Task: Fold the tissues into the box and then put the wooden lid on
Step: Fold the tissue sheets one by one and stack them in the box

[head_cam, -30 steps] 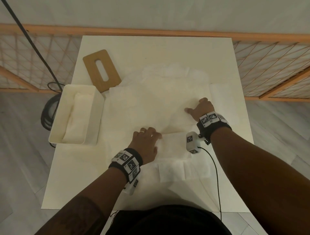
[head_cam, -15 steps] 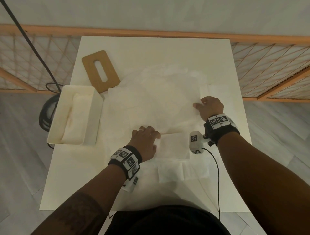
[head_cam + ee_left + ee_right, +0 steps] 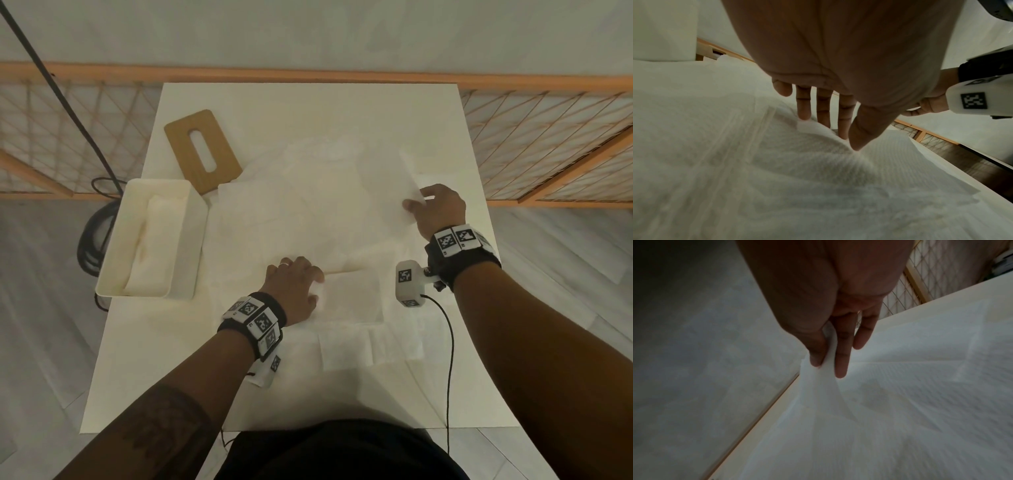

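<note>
Right hand [image 3: 439, 209] pinches a raised tissue [image 3: 409, 181] corner; left hand [image 3: 294, 287] presses flat, fingers straight.

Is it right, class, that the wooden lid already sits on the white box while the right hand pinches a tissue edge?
Not quite. The head view shows the wooden lid lying flat on the table behind the open white box, not on it. The right hand does pinch a tissue edge, as the right wrist view confirms.

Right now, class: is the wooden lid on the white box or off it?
Off. The wooden lid lies flat on the table behind the box, whose top is open, with tissue inside.
</note>
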The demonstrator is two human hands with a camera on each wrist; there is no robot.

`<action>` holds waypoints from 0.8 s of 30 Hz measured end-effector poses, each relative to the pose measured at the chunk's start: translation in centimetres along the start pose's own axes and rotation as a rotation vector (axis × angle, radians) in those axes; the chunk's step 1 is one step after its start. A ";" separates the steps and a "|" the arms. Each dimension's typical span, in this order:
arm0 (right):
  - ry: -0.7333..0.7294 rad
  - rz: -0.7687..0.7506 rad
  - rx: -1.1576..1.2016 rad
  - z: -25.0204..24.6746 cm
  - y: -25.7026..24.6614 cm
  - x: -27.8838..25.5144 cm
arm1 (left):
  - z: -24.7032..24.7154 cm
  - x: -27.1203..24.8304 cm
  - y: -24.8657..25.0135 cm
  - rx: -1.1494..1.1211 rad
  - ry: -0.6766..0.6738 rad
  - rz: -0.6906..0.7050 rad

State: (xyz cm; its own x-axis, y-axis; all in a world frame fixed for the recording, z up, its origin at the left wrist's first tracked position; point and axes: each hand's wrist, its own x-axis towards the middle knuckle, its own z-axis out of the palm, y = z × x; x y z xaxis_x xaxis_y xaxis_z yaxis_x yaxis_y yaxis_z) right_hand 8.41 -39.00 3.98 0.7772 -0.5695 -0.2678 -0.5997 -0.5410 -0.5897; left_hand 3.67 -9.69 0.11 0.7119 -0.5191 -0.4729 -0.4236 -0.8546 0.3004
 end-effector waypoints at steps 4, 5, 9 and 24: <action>0.002 -0.008 -0.027 0.5 0.5 -0.1 | 0.1 -0.1 -0.2 -0.021 0.000 0.004; 0.026 -0.020 -0.010 0.6 0.6 -0.3 | 0.1 -0.1 -0.3 -0.031 -0.001 0.005; 0.125 -0.090 0.182 0.1 0.3 -1.0 | 0.1 -0.2 -0.5 -0.063 -0.005 0.006; -0.766 -0.277 0.869 -4.2 -3.8 -5.2 | -4.3 0.7 -1.9 -0.980 0.260 -0.116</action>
State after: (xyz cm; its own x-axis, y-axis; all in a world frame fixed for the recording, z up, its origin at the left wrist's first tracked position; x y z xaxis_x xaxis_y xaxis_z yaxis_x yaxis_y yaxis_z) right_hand 5.86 -36.59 10.83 0.9486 0.1786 -0.2612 -0.2927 0.1815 -0.9388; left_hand 7.39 -8.40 2.71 0.8686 -0.3153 -0.3824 0.2172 -0.4513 0.8655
